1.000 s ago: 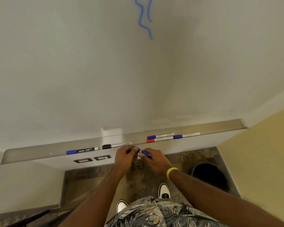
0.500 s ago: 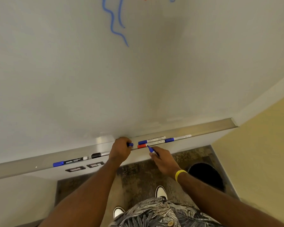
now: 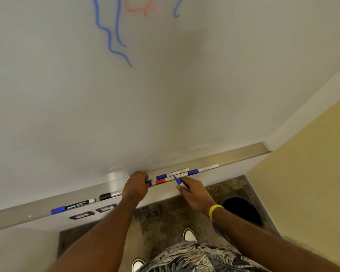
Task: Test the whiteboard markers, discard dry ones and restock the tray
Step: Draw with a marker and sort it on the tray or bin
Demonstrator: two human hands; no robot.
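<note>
Lower centre of frame, at tray: right hand pinches uncapped blue marker, tip toward whiteboard; left hand grips blue cap by tray edge. Marker likely light, stiff, slick plastic; hold mid-barrel, clear of tip.

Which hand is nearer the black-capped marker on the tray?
Left. The left hand sits just right of the black-capped marker; the right hand is much farther right.

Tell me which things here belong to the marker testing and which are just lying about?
Job: uncapped blue marker, blue cap, five tray markers, tray, whiteboard, bin.
Lying about: wall sockets, yellow wristband, shoes.
</note>
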